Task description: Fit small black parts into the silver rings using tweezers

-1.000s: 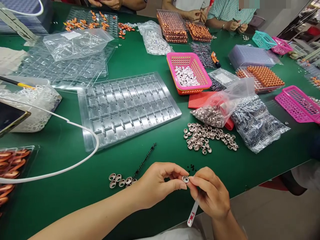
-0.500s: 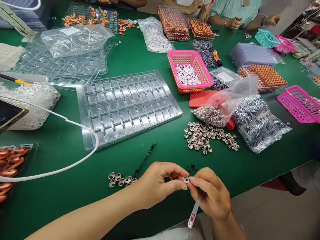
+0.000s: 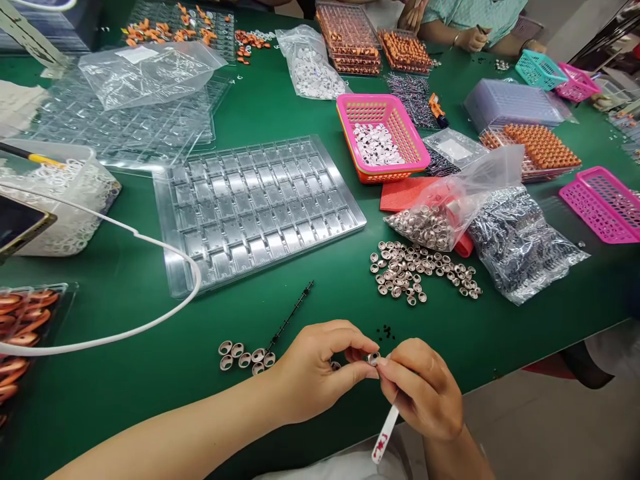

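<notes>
My left hand (image 3: 313,373) pinches a small silver metal cap (image 3: 373,359) between thumb and forefinger at the near table edge. My right hand (image 3: 425,390) meets it at the cap, fingers closed round a white tweezer-like tool (image 3: 384,437) whose end sticks out below the palm. A short row of similar caps (image 3: 245,357) lies on the green mat left of my left hand, beside a thin black part strip (image 3: 290,319). Tiny black bits (image 3: 385,331) lie just beyond my fingers. A loose pile of caps (image 3: 423,272) lies further right.
A clear compartment tray (image 3: 255,207) sits mid-table, with a pink basket (image 3: 383,137) of white parts behind it. Bags of caps (image 3: 445,213) and dark springs (image 3: 520,243) lie to the right. A white cable (image 3: 150,243) loops at left. Other people's hands work at the far edge.
The hands stay together at the cap, shifted very slightly; the view has tilted a little, moving the table contents down and right. The cap sits deeper between the fingertips.
</notes>
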A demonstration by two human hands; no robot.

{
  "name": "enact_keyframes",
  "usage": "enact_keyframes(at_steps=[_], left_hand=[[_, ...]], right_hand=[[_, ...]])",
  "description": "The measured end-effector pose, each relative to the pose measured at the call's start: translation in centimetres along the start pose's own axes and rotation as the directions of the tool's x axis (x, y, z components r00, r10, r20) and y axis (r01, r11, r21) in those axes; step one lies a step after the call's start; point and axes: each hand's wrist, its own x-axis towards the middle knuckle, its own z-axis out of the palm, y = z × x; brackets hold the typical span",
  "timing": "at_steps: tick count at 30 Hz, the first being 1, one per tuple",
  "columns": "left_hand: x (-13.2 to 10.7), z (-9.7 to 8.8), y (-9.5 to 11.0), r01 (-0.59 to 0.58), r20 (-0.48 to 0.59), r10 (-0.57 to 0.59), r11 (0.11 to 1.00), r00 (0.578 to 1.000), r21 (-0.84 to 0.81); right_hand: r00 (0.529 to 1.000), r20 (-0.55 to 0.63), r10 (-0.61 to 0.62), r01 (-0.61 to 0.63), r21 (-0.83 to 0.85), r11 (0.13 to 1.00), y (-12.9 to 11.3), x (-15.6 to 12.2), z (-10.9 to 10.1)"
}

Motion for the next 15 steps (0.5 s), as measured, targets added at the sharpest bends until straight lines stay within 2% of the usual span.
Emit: enact_keyframes(at_steps=[4,7,15], left_hand=[[0.0,0.0,-0.2,-0.115,-0.01,0.116,0.99,0.993,0.079],[0.0,0.0,-0.2,-0.16,-0.002,0.162,0.979,0.987,0.125],[-0.2,0.1,-0.4,-0.146,0.014,0.145,0.976,0.989,0.161]], right_hand=[[0.999,0.044,0.001,0.0,-0.025,1.0,0.0,0.0,0.0],[0.999,0.051,-0.014,0.015,-0.025,1.0,-0.1,0.4,0.0],[0.997,0.064,-0.047,0.049,-0.016,0.999,-0.2,0.9,-0.1]])
